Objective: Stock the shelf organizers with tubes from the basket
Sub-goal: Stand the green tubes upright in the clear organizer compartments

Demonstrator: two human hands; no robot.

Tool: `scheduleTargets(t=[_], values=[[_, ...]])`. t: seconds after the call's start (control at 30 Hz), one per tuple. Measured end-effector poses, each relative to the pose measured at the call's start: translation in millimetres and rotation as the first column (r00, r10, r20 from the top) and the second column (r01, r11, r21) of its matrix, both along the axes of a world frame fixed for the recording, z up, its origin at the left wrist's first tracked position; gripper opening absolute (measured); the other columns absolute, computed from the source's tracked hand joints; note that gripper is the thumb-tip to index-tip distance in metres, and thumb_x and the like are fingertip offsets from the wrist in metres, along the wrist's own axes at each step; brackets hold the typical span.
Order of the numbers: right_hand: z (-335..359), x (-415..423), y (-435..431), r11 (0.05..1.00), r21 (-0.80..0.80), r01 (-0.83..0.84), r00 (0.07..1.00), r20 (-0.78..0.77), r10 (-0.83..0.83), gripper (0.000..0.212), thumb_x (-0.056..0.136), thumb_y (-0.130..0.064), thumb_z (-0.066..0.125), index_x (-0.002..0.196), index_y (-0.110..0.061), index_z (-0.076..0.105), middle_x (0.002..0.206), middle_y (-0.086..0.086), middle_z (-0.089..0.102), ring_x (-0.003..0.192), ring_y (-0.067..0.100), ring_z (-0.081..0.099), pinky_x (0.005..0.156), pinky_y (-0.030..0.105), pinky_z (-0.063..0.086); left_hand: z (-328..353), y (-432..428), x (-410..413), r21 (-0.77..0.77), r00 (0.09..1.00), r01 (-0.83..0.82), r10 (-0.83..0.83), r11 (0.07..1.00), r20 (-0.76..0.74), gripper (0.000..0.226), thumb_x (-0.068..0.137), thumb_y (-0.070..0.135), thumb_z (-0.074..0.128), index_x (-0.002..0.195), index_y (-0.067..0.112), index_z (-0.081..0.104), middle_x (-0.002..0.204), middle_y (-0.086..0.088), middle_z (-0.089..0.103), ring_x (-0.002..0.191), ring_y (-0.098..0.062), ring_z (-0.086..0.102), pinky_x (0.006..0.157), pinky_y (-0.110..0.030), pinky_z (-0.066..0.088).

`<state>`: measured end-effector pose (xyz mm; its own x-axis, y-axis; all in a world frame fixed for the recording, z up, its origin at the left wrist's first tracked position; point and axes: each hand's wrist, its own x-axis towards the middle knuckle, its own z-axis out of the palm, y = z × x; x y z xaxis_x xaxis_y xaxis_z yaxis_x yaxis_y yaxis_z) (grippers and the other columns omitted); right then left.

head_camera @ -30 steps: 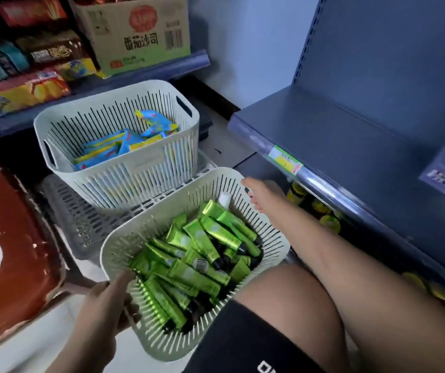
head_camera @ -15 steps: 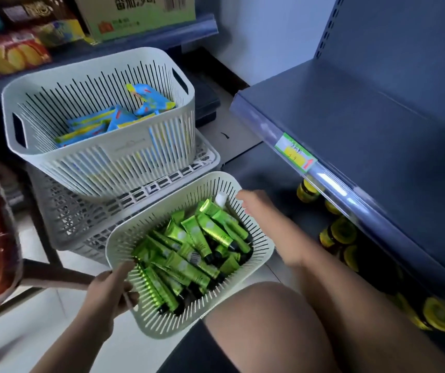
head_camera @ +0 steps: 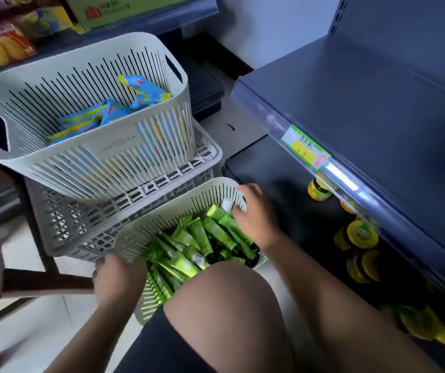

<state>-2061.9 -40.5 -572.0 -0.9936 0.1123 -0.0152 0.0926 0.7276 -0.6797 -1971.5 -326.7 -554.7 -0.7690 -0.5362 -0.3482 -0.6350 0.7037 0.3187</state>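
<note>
Basket [head_camera: 167,214] apparently between both hands [head_camera: 119,275] [head_camera: 256,214]

Yellow-lidded jars [head_camera: 361,234] on the dark lower shelf [head_camera: 269,165]

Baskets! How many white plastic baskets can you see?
3. A tall white slotted basket holding blue packets is at the upper left. A flat lattice basket sits beneath it. A small white slotted basket of green tubes is gripped by the left hand and right hand. None looks hidden.
</note>
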Motion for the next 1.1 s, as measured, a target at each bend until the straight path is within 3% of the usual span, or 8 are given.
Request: scheduleTargets(t=[0.1, 0.17, 0.33, 0.47, 0.7, 0.8, 0.93, 1.1], values=[[-17, 9, -9, 0.979, 0.151, -0.139, 0.989, 0.080, 0.128, 0.024, 0.078, -0.008, 0.063, 0.099, -0.017, 0.070, 0.097, 0.004, 0.067, 0.092, 0.026, 0.062, 0.076, 0.036, 0.054, 3, 46, -22, 0.001, 0.903, 0.372, -0.362, 0.928, -0.232, 0.024, 0.085, 0.021, 0.061, 0.107, 0.012, 0.061, 0.100, -0.008, 0.061, 0.092, -0.030, 0.059, 0.074, -0.037, 0.046], [-24, 19, -10, 0.957, 0.195, -0.217, 0.952, 0.260, 0.163, 0.021, 0.086, -0.014, 0.061, 0.105, -0.016, 0.068, 0.097, 0.005, 0.065, 0.089, 0.028, 0.065, 0.073, 0.034, 0.054, -10, 80, -41, 0.201, 0.889, 0.458, -0.441, 0.866, -0.124, 0.007, 0.088, 0.021, 0.062, 0.093, 0.017, 0.064, 0.086, 0.000, 0.062, 0.078, -0.019, 0.058, 0.065, -0.028, 0.039], [-44, 35, -4, 0.909, 0.317, -0.272, 0.881, 0.462, 0.102, 0.020, 0.092, -0.019, 0.061, 0.108, -0.011, 0.068, 0.106, 0.014, 0.065, 0.102, 0.033, 0.065, 0.078, 0.032, 0.048, -77, 120, -70, 0.365, 0.951, 0.127, -0.217, 0.922, 0.218, 0.023, 0.085, 0.021, 0.065, 0.068, 0.007, 0.060, 0.060, -0.006, 0.057, 0.056, -0.021, 0.055, 0.054, -0.027, 0.050], [-62, 31, -3, 0.899, 0.317, -0.303, 0.846, 0.523, 0.100, 0.021, 0.093, -0.019, 0.054, 0.108, -0.013, 0.068, 0.106, 0.008, 0.072, 0.109, 0.026, 0.064, 0.079, 0.029, 0.041, -96, 130, -66, 0.278, 0.968, 0.038, -0.105, 0.960, 0.229, 0.032, 0.078, 0.025, 0.079, 0.068, 0.011, 0.051, 0.063, -0.004, 0.053, 0.053, -0.017, 0.050, 0.042, -0.022, 0.033], [-64, 14, -8, 0.919, 0.208, -0.334, 0.759, 0.638, 0.132, 0.032, 0.098, -0.017, 0.058, 0.129, -0.010, 0.064, 0.129, 0.008, 0.065, 0.122, 0.030, 0.061, 0.094, 0.037, 0.051, -96, 135, -80, 0.391, 0.961, -0.097, -0.016, 0.915, 0.276, 0.040, 0.071, 0.016, 0.093, 0.069, 0.008, 0.054, 0.066, -0.007, 0.059, 0.058, -0.018, 0.057, 0.056, -0.027, 0.049], [-64, 17, -7, 0.959, 0.146, -0.241, 0.821, 0.558, 0.121, 0.028, 0.102, -0.015, 0.047, 0.121, -0.006, 0.066, 0.120, 0.013, 0.066, 0.113, 0.033, 0.063, 0.076, 0.033, 0.045, -87, 134, -72, 0.528, 0.970, -0.025, -0.106, 0.849, 0.217, 0.030, 0.072, 0.010, 0.091, 0.075, 0.004, 0.062, 0.066, -0.009, 0.064, 0.054, -0.016, 0.060, 0.047, -0.024, 0.049], [-41, 20, 2, 0.996, 0.012, -0.085, 0.961, 0.264, 0.079, 0.015, 0.096, -0.024, 0.057, 0.088, -0.011, 0.062, 0.090, 0.014, 0.067, 0.083, 0.034, 0.064, 0.064, 0.034, 0.041, -57, 129, -66, 0.563, 0.978, 0.180, -0.208, 0.807, -0.015, 0.023, 0.083, 0.018, 0.083, 0.089, 0.003, 0.066, 0.076, -0.007, 0.070, 0.068, -0.018, 0.065, 0.061, -0.033, 0.055], [33, 16, 18, 0.966, -0.246, 0.077, 0.993, 0.102, -0.053, 0.032, 0.093, -0.026, 0.062, 0.073, -0.008, 0.044, 0.072, 0.015, 0.057, 0.066, 0.025, 0.037, 0.062, 0.038, 0.042, 12, 121, -72, 0.633, 0.931, 0.334, -0.142, 0.698, -0.336, 0.022, 0.092, 0.030, 0.075, 0.087, 0.009, 0.068, 0.073, -0.005, 0.067, 0.068, -0.024, 0.062, 0.063, -0.043, 0.053]])
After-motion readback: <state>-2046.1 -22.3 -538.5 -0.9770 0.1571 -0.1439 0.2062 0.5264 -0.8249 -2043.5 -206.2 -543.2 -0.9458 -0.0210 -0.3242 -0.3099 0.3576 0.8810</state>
